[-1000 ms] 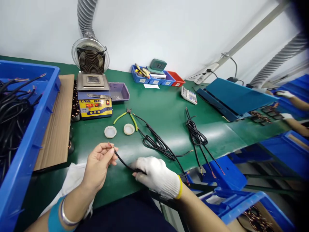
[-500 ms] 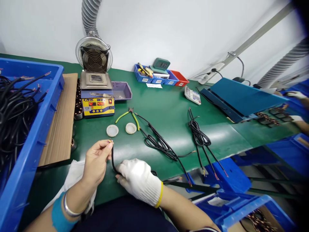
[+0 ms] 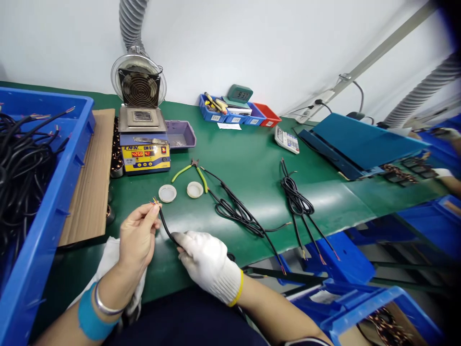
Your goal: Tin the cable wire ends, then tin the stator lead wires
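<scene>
My left hand (image 3: 139, 235), bare, pinches the stripped end of a black cable (image 3: 164, 226), whose coloured wire tips stick up past my fingertips. My right hand (image 3: 207, 262), in a white glove with a yellow cuff, grips the same cable a short way down, close to the table's front edge. The rest of the cable runs under the glove and is hidden. Both hands hover just above the green mat (image 3: 252, 163).
A blue bin (image 3: 54, 192) of black cables stands at left beside a cardboard sheet (image 3: 90, 178). Behind are a yellow solder station (image 3: 145, 156) with a fan, two white caps (image 3: 167, 193), green-handled cutters (image 3: 190, 169), two cable bundles (image 3: 234, 211) and a calculator (image 3: 287, 141). Another person's hands work at far right.
My right hand slid left along the cable toward my left hand. My left hand lifted the stripped end slightly up and left.
</scene>
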Motion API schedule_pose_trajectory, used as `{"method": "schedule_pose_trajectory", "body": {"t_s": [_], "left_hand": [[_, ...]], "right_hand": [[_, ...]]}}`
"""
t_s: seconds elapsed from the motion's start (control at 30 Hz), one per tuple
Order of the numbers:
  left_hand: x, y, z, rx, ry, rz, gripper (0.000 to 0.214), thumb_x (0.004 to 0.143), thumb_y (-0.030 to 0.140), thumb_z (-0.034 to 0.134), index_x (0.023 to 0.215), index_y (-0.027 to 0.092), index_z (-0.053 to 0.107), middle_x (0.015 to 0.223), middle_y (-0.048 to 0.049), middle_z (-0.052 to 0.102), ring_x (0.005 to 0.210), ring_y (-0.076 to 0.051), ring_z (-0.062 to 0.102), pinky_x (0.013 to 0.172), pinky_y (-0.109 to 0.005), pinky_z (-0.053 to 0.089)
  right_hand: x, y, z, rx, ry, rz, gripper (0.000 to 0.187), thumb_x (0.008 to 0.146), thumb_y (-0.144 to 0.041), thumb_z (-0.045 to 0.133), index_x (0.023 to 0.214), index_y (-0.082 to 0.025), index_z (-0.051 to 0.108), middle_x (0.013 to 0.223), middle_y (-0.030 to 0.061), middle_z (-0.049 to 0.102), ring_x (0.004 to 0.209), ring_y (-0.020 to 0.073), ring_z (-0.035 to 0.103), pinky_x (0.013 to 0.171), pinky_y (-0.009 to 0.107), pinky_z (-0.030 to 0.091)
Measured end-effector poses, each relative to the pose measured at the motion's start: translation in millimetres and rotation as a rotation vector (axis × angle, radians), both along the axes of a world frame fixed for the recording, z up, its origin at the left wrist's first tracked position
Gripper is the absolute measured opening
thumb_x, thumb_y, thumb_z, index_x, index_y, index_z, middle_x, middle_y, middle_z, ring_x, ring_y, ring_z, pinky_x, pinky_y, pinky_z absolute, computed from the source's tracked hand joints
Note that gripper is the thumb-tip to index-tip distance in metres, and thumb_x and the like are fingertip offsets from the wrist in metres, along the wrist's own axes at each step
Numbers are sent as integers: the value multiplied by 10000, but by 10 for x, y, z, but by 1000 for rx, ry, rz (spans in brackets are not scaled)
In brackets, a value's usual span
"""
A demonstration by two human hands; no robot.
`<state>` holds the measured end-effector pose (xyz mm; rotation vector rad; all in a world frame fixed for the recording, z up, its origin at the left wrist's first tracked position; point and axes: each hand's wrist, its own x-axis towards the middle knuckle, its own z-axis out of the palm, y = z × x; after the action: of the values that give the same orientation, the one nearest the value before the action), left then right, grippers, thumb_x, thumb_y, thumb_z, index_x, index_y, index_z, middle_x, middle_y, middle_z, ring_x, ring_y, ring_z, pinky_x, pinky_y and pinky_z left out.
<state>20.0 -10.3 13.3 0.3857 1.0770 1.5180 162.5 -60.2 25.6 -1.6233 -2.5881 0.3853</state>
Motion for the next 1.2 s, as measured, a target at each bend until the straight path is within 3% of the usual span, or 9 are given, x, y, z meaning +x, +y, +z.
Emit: {"method": "schedule_pose_trajectory", "body": {"t_s": [0.13, 0.27, 0.33, 0.53, 0.63, 0.8, 1.2], "left_hand": [[-9, 8, 10, -3, -11, 10, 206, 534, 244, 810, 650, 157, 664, 684, 11, 661, 515, -31, 466, 508, -158, 394], [-8, -25, 39, -14, -30, -48, 236, 567, 274, 793, 726, 154, 665, 756, -1, 662, 509, -30, 458, 480, -166, 380], [9, -71, 51, -31, 12, -179, 283, 586, 294, 781, 797, 146, 667, 803, -18, 661, 500, -35, 451, 459, -178, 366], [65, -236, 29, -43, 201, -790, 362, 608, 285, 754, 916, 131, 643, 871, -62, 655, 590, -80, 504, 526, -205, 406], [68, -270, 0, -8, 237, -939, 357, 610, 285, 736, 915, 134, 630, 891, -64, 640, 599, -81, 494, 559, -223, 414], [57, -265, -49, 19, 281, -998, 381, 616, 311, 721, 932, 129, 610, 919, -76, 630, 619, -94, 511, 593, -248, 431], [41, -287, -108, 64, 337, -1055, 400, 647, 381, 719, 950, 148, 603, 952, -68, 636, 640, -104, 545, 571, -239, 424]], "right_hand": [[-40, -20, -10, 80, 12, 9, 331, 863, -311, 458, 1179, -267, 545, 811, 12, 629, 652, 153, 561, 549, 254, 325], [79, 51, 109, 161, 108, -84, 284, 892, -330, 436, 1098, -253, 615, 801, 24, 640, 696, 148, 574, 617, 245, 370], [227, 154, 227, 169, 131, -130, 284, 902, -336, 428, 1075, -244, 633, 816, 26, 643, 722, 142, 582, 636, 236, 387], [619, 628, 597, -10, 5, -150, 280, 885, -321, 463, 1084, -245, 645, 923, 16, 665, 842, 134, 611, 697, 217, 417], [633, 842, 672, -84, -71, -93, 277, 881, -320, 461, 1076, -268, 650, 991, -6, 670, 894, 142, 614, 662, 214, 395], [501, 1064, 665, -137, -189, -40, 279, 873, -363, 450, 1049, -285, 653, 968, -15, 677, 872, 160, 620, 579, 208, 324], [313, 1220, 690, -100, -491, 91, 334, 866, -371, 418, 1125, -318, 622, 965, 35, 671, 866, 203, 615, 590, 225, 349]]}}
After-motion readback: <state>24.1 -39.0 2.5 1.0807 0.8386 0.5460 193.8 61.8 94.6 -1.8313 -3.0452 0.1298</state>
